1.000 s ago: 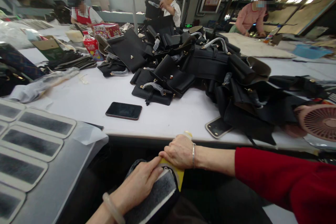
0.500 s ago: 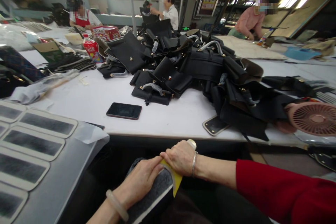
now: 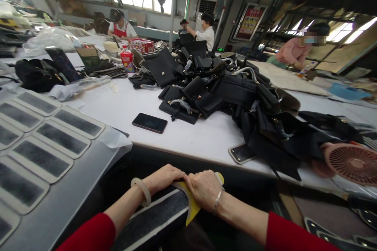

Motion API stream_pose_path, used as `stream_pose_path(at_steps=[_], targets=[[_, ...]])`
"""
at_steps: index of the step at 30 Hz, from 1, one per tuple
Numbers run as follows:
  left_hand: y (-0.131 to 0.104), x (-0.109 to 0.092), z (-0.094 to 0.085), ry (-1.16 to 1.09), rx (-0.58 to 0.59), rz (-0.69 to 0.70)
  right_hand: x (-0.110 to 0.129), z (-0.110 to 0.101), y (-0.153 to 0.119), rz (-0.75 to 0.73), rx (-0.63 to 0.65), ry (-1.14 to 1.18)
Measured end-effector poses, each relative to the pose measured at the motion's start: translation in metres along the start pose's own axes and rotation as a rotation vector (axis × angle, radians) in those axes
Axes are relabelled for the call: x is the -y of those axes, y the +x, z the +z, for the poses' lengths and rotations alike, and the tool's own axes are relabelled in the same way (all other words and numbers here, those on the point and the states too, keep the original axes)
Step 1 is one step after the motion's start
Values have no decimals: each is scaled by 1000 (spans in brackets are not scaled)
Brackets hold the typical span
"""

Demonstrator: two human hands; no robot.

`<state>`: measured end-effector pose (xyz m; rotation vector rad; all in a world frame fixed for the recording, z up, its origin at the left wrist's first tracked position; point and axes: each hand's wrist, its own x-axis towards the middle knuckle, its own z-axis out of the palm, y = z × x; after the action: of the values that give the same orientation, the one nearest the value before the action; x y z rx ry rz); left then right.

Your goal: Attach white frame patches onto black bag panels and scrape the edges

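My left hand (image 3: 161, 177), with a pale bangle at the wrist, bends over the far end of a dark panel with whitish edges (image 3: 156, 213). Its fingertips press together there and meet my right hand. A yellow piece with a curved grey edge (image 3: 193, 208) hangs below my right hand (image 3: 204, 189), which is closed around it. Beyond that fist pokes a rounded yellow-and-white end (image 3: 219, 178); whether it belongs to the same piece I cannot tell. Both hands are over my lap, below the table edge, and the fingers partly hide what they hold.
Dark panels with pale borders (image 3: 44, 157) lie in rows on a grey board to the left. The white table (image 3: 118, 104) carries a phone (image 3: 149, 122), a heap of black bags (image 3: 232, 86) and a red bottle (image 3: 127, 59). A pink fan (image 3: 352, 163) stands at right. Several people work behind.
The view has swung left and tilted. My left hand has slid up toward the panel's far edge, baring more of its surface. My right hand keeps its grip on the yellow piece.
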<state>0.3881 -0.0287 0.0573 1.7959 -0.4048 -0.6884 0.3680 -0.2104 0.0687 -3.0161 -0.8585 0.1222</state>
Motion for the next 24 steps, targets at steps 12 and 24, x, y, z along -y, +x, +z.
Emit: stream_pose_path(at_steps=[12, 24], targets=[[1, 1, 5, -109, -38, -147, -35, 52, -32, 385, 84, 1264], [6, 3, 2, -36, -17, -103, -9, 54, -5, 426, -38, 1649]])
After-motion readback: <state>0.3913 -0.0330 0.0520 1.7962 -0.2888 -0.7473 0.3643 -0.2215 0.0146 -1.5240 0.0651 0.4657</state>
